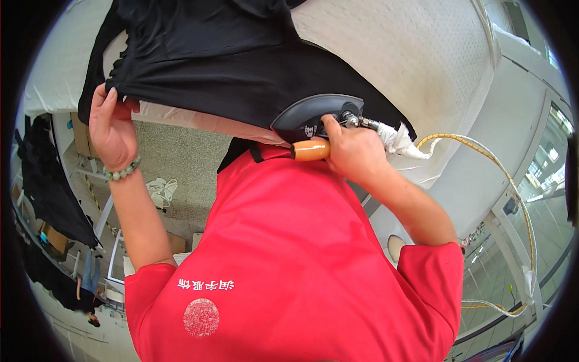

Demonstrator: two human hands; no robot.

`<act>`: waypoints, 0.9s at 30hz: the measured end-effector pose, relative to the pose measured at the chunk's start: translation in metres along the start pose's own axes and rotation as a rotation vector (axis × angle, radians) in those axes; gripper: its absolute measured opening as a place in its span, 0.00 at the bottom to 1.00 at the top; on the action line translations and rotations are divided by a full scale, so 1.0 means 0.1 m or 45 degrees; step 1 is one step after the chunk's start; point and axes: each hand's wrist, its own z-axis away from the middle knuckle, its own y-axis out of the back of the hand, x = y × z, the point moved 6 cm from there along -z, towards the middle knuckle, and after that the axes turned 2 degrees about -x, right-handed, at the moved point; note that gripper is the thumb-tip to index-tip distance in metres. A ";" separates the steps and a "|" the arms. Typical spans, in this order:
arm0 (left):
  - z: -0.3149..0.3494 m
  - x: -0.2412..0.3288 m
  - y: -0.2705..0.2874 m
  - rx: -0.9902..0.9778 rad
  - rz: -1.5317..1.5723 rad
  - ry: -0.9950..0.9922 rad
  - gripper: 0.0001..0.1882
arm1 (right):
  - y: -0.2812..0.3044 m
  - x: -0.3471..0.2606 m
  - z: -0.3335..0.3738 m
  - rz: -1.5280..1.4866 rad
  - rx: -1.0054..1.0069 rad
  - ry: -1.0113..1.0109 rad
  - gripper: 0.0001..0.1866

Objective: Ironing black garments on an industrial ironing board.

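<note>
A black garment [211, 66] lies spread over the near edge of a pale padded ironing table [410, 42]. At the garment's left, my left hand [113, 127] pinches its gathered edge between thumb and fingers. My right hand [359, 151] is wrapped round the orange handle of a dark steam iron [316, 111], its thumb reaching onto the iron's body. The iron rests on the black cloth close to the table's near edge, pointed end to the left. White wrapping covers the hose joint [401, 143] at its right end. The iron's sole is hidden.
A yellow and white hose [509, 175] loops from the iron to the right, past a glazed frame [543, 157]. Black garments [51, 175] hang at the left. Lower left, another person [90, 283] is some way off. White shoes [161, 192] stand on the speckled floor [181, 148].
</note>
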 end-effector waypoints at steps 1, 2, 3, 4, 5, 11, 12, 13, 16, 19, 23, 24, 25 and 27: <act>-0.01 0.02 0.01 0.008 0.026 0.009 0.11 | 0.01 -0.01 0.05 -0.056 0.037 0.035 0.27; -0.03 0.06 0.00 -0.007 0.026 0.017 0.11 | -0.01 0.06 0.09 -0.035 0.002 -0.028 0.27; -0.04 0.10 0.02 0.011 0.050 0.008 0.11 | 0.02 0.16 0.15 -0.077 0.043 -0.109 0.28; -0.05 0.14 0.04 0.033 0.073 -0.004 0.12 | 0.04 0.26 0.20 -0.116 0.083 -0.185 0.29; -0.06 0.18 0.05 0.060 0.097 -0.018 0.13 | 0.06 0.37 0.25 -0.152 0.122 -0.255 0.29; -0.10 0.26 0.17 0.134 0.225 -0.032 0.15 | 0.16 0.35 0.16 -0.208 0.372 -0.300 0.30; -0.12 0.26 0.16 0.088 0.227 -0.026 0.16 | 0.12 0.19 0.06 -0.218 0.230 -0.242 0.30; -0.14 0.26 0.18 0.095 0.232 -0.018 0.16 | 0.13 0.00 -0.07 -0.228 0.201 -0.147 0.29; -0.17 0.30 0.16 -0.020 0.168 -0.017 0.17 | 0.20 -0.32 -0.30 -0.259 0.140 -0.071 0.28; -0.17 0.32 0.18 -0.038 0.144 -0.020 0.17 | 0.24 -0.23 -0.36 -0.262 0.135 -0.067 0.27; -0.13 0.29 0.31 0.015 0.176 -0.024 0.17 | 0.29 0.75 0.06 -0.225 0.314 -0.494 0.20; -0.11 0.28 0.36 0.069 0.185 -0.033 0.16 | 0.31 1.07 0.18 -0.263 0.400 -0.576 0.21; -0.08 0.29 0.45 0.183 0.188 -0.046 0.16 | 0.30 1.42 0.32 -0.325 0.424 -0.701 0.22; -0.06 0.29 0.47 0.106 0.177 -0.030 0.15 | 0.27 2.15 0.64 -0.583 0.392 -0.956 0.22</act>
